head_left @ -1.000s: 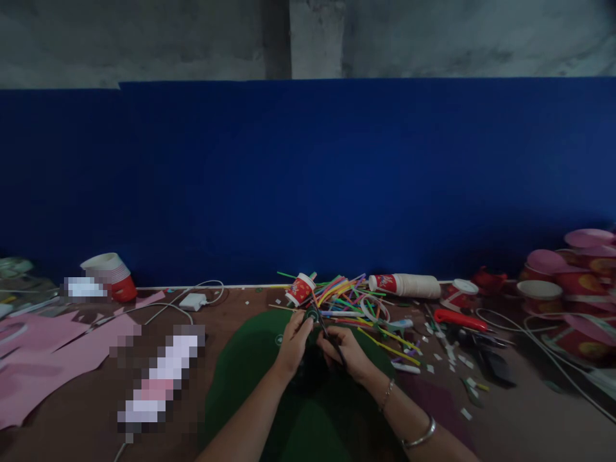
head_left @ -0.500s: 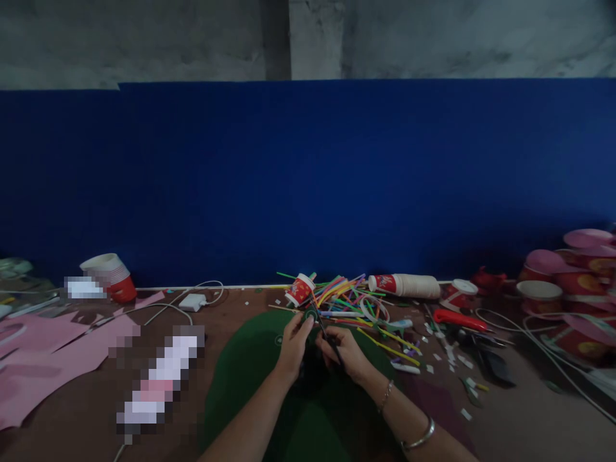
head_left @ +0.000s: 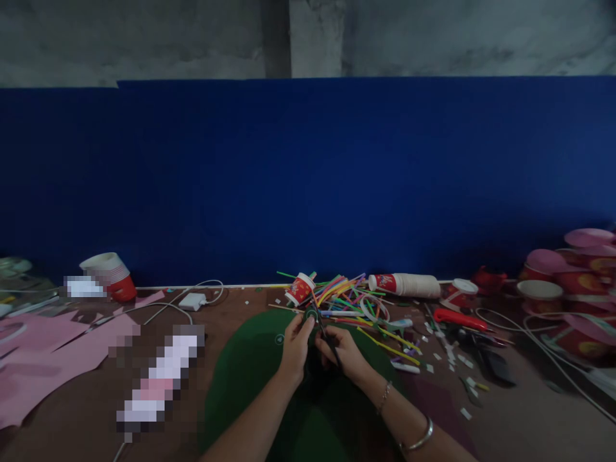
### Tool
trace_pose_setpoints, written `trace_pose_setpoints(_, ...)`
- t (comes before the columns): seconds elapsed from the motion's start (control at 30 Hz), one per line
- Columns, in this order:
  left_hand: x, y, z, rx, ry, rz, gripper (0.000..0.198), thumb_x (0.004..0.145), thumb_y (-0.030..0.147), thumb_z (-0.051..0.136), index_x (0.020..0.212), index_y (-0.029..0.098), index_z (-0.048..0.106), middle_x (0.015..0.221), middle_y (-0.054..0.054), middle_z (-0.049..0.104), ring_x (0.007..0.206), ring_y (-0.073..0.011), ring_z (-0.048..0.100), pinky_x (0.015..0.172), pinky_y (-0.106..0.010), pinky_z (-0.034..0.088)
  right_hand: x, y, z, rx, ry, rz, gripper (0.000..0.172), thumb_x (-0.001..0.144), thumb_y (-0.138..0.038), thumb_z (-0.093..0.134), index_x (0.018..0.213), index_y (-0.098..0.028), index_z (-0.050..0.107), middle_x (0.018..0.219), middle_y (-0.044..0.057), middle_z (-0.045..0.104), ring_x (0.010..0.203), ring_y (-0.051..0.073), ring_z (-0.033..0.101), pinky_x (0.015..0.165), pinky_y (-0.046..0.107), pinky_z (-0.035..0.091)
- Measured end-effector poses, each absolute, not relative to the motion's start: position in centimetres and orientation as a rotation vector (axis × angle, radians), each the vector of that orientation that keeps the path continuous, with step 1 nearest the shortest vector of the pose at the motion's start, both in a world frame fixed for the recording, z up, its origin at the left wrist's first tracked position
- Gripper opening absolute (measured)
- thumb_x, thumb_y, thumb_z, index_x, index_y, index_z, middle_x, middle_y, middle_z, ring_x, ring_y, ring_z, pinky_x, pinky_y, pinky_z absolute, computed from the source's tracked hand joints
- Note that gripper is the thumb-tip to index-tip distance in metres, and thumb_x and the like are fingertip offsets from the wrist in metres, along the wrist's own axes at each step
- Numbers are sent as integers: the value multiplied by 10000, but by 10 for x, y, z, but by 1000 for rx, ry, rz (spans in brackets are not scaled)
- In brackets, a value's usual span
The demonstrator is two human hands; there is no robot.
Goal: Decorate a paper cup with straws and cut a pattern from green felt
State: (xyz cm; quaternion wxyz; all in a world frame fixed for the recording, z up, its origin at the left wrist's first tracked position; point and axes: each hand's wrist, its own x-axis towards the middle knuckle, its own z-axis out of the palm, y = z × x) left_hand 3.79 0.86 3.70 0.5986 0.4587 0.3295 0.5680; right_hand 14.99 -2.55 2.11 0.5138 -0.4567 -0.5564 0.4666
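My left hand pinches a small dark green piece with a pale ring on it between thumb and fingers. In my right hand is a pair of black-handled scissors, its blades pointing away from me and lying against that piece. Exactly where the blades meet it is too dark to see. Both hands are over a large dark green rounded sheet, which carries a small pale round mark. Just beyond my fingertips a red patterned paper cup lies tilted beside a heap of coloured strips.
A stack of paper cups lies behind on the right, with a red-handled tool and white scraps nearby. Pink-topped red cups crowd the far right. Pink sheets, a white adapter and a pixelated object occupy the left.
The scissors in my right hand have turned slightly more upright, and my right fingers have shifted a little. My left hand has moved slightly to the right, still pinching the green piece.
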Motion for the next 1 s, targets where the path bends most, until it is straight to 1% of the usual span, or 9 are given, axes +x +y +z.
trace_pose_setpoints(0.2, 36, 12, 34, 1072, 750, 1298, 193, 671, 338, 699, 733, 158, 663, 694, 13, 626, 695, -135, 548, 674, -223, 408, 148, -26, 24, -1117, -1321, 1110, 304, 725, -433, 620, 652, -164, 498, 408, -66, 470, 341, 66, 411, 357, 178, 306)
trace_pose_setpoints(0.3, 35, 14, 33, 1092, 749, 1292, 194, 673, 340, 700, 727, 157, 665, 690, 12, 627, 687, -133, 549, 667, -221, 407, 149, -27, 26, -1109, -1319, 1119, 303, 720, -432, 620, 644, -164, 500, 398, -68, 461, 328, 66, 403, 345, 179, 304)
trace_pose_setpoints(0.43, 33, 18, 33, 1131, 750, 1282, 226, 664, 356, 704, 751, 149, 676, 700, -6, 638, 699, -155, 567, 678, -242, 419, 150, -26, 25, -1110, -1317, 1141, 286, 716, -420, 621, 660, -159, 517, 394, -73, 451, 326, 65, 400, 343, 177, 308)
trace_pose_setpoints(0.6, 28, 24, 34, 1211, 714, 1234, 256, 687, 363, 687, 830, 151, 685, 752, -23, 661, 767, -183, 590, 719, -263, 427, 154, -25, 23, -1120, -1328, 1161, 265, 708, -402, 625, 661, -160, 527, 384, -77, 448, 317, 59, 386, 338, 171, 284)
trace_pose_setpoints(0.73, 24, 29, 32, 1251, 687, 1176, 273, 687, 365, 686, 873, 166, 684, 832, -37, 672, 797, -197, 596, 753, -285, 432, 158, -26, 26, -1119, -1366, 1202, 275, 694, -414, 635, 666, -161, 529, 402, -70, 469, 344, 67, 416, 356, 172, 295)
trace_pose_setpoints(0.83, 22, 32, 29, 1329, 693, 1143, 264, 695, 371, 680, 861, 165, 686, 861, -47, 662, 823, -205, 587, 769, -290, 430, 161, -27, 28, -1132, -1373, 1229, 287, 694, -430, 632, 686, -162, 533, 420, -65, 489, 354, 69, 421, 366, 174, 301)
trace_pose_setpoints(1.0, 20, 36, 26, 1351, 704, 1128, 230, 689, 359, 683, 814, 167, 677, 847, -50, 657, 843, -217, 585, 778, -304, 432, 162, -28, 29, -1120, -1379, 1242, 281, 698, -424, 631, 690, -162, 532, 415, -68, 485, 355, 68, 420, 371, 172, 288)
